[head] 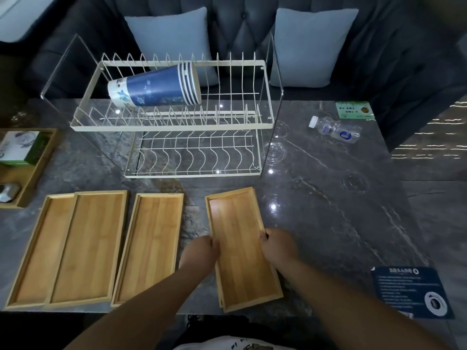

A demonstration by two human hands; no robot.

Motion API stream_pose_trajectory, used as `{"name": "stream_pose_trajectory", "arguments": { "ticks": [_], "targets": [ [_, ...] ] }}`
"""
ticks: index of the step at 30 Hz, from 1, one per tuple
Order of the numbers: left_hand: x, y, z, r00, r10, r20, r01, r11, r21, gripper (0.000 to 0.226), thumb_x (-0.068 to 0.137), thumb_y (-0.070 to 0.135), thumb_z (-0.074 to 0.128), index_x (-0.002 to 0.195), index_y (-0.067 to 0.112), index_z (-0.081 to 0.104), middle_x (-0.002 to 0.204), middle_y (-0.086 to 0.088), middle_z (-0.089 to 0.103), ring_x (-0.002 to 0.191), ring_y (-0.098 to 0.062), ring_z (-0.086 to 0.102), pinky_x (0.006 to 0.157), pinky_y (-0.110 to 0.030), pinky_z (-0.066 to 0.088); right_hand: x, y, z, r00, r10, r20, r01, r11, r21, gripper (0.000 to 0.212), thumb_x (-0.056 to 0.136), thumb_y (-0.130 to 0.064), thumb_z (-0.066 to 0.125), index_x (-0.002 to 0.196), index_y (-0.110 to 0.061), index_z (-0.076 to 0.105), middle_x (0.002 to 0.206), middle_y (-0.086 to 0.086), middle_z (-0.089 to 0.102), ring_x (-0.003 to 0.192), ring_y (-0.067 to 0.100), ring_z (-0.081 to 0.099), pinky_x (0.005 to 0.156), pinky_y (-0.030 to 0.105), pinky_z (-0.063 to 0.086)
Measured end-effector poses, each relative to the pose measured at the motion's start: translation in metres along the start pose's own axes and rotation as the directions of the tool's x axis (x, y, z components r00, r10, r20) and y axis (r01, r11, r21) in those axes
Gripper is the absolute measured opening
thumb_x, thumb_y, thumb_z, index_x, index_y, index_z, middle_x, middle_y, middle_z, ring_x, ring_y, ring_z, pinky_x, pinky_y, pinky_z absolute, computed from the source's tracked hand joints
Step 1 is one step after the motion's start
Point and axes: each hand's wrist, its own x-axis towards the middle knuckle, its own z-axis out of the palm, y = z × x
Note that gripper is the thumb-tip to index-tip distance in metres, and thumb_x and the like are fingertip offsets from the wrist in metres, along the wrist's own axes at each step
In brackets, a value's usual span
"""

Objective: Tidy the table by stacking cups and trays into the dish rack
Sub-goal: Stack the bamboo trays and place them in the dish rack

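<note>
- The left hand (202, 251) grips the left long edge of a wooden tray (242, 248); its fingers (214, 242) curl over the rim.
- The right hand (276, 245) grips the opposite long edge of the same tray, its fingers (264, 236) wrapped round that rim.
- A second tray edge peeks out under the held one at its far and near ends, so it looks like two trays stacked; whether the fingers hold both I cannot tell.
- Just left of the left fingers lies another wooden tray stack (151, 248) flat on the table (328, 210).
- Further left of that lie two overlapping trays (73, 248), the right one resting partly on the left.
- Beyond the fingers, across the table, stands the two-tier wire dish rack (177, 120) with clear side panels.
- A nested stack of blue paper cups (156, 88) lies on its side in the rack's upper tier, rims to the right.
- The lower tier (194, 157) sits nearest the fingers.
- Far right of the right fingers a plastic bottle (333, 128) lies on its side; a green card (355, 110) is beyond it.
- Near right of the right forearm lies a dark blue printed card (412, 291).
- Far left of the left fingers a wooden box (32, 170) holds a green-and-white carton (22, 147).
</note>
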Motion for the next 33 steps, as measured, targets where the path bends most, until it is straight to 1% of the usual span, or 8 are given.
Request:
{"name": "stream_pose_trajectory", "arguments": {
  "ticks": [3, 7, 11, 17, 22, 24, 29, 33],
  "targets": [
    [0.003, 0.001, -0.006, 1.0, 0.012, -0.027, -0.012, 1.0, 0.009, 0.04, 0.1, 0.038, 0.034, 0.067, 0.023, 0.051, 0.069, 0.001, 0.055, 0.066, -0.014, 0.053, 0.062, -0.028, 0.037, -0.001, -0.003, 0.002, 0.999, -0.03, -0.014, 0.029, 0.998, -0.061, 0.035, 0.098, -0.036, 0.043, 0.076, -0.017, 0.061, 0.073, 0.002, 0.061, 0.066, 0.015, 0.055, 0.061, 0.027, 0.037],
    [0.003, 0.001, -0.007, 0.999, 0.042, -0.012, -0.042, 0.999, 0.027, 0.042, 0.1, 0.038, 0.033, 0.075, 0.017, 0.06, 0.075, -0.004, 0.061, 0.069, -0.018, 0.056, 0.066, -0.029, 0.043, -0.002, -0.003, 0.0, 0.999, -0.036, -0.013, 0.035, 0.997, -0.07, 0.035, 0.099, -0.036, 0.042, 0.078, -0.017, 0.063, 0.073, 0.0, 0.061, 0.066, 0.014, 0.055, 0.059, 0.027, 0.035],
    [0.002, 0.003, -0.007, 0.999, 0.042, -0.009, -0.042, 0.999, 0.004, 0.043, 0.101, 0.038, 0.032, 0.071, 0.02, 0.057, 0.072, -0.001, 0.059, 0.068, -0.015, 0.056, 0.064, -0.027, 0.04, -0.001, -0.003, 0.001, 0.999, -0.03, -0.014, 0.029, 0.998, -0.064, 0.036, 0.099, -0.036, 0.042, 0.082, -0.016, 0.066, 0.076, 0.001, 0.063, 0.069, 0.015, 0.059, 0.061, 0.027, 0.039],
    [0.002, 0.007, -0.01, 1.0, 0.023, 0.013, -0.023, 0.999, -0.022, 0.04, 0.102, 0.039, 0.032, 0.076, 0.02, 0.055, 0.074, 0.001, 0.057, 0.072, -0.014, 0.057, 0.068, -0.028, 0.043, 0.0, -0.005, 0.0, 1.0, 0.015, 0.0, -0.015, 1.0, -0.024, 0.035, 0.098, -0.037, 0.044, 0.084, -0.014, 0.067, 0.08, 0.002, 0.066, 0.074, 0.016, 0.061, 0.067, 0.03, 0.049],
    [0.004, 0.009, -0.015, 1.0, 0.025, 0.018, -0.025, 0.999, -0.019, 0.038, 0.102, 0.037, 0.034, 0.072, 0.022, 0.051, 0.071, 0.002, 0.056, 0.07, -0.014, 0.057, 0.065, -0.028, 0.043, -0.002, -0.005, 0.004, 0.998, 0.068, -0.012, -0.068, 0.997, 0.022, 0.03, 0.098, -0.037, 0.046, 0.075, -0.021, 0.059, 0.067, -0.006, 0.056, 0.061, 0.006, 0.052, 0.051, 0.023, 0.033],
    [0.005, 0.009, -0.016, 1.0, 0.01, 0.021, -0.009, 1.0, -0.012, 0.037, 0.102, 0.037, 0.034, 0.074, 0.022, 0.052, 0.071, 0.003, 0.055, 0.069, -0.013, 0.056, 0.065, -0.028, 0.041, -0.003, -0.005, 0.006, 0.997, 0.082, -0.011, -0.081, 0.996, 0.04, 0.03, 0.098, -0.036, 0.046, 0.075, -0.022, 0.058, 0.066, -0.007, 0.055, 0.06, 0.005, 0.051, 0.05, 0.021, 0.031],
    [0.007, 0.01, -0.019, 1.0, 0.018, 0.016, -0.018, 1.0, -0.001, 0.036, 0.101, 0.034, 0.036, 0.073, 0.021, 0.054, 0.072, 0.002, 0.057, 0.068, -0.013, 0.056, 0.065, -0.027, 0.042, -0.003, -0.007, 0.007, 0.997, 0.08, -0.007, -0.08, 0.996, 0.036, 0.03, 0.099, -0.036, 0.044, 0.079, -0.021, 0.061, 0.07, -0.006, 0.057, 0.065, 0.008, 0.056, 0.056, 0.024, 0.038],
    [0.007, 0.012, -0.02, 0.999, 0.036, 0.04, -0.036, 0.999, -0.009, 0.037, 0.102, 0.036, 0.035, 0.08, 0.02, 0.06, 0.079, -0.001, 0.062, 0.074, -0.014, 0.059, 0.071, -0.03, 0.048, -0.002, -0.005, 0.007, 0.996, 0.094, -0.007, -0.093, 0.995, 0.021, 0.033, 0.099, -0.038, 0.044, 0.086, -0.017, 0.065, 0.075, -0.003, 0.061, 0.07, 0.011, 0.059, 0.064, 0.028, 0.046]
  ]
}}
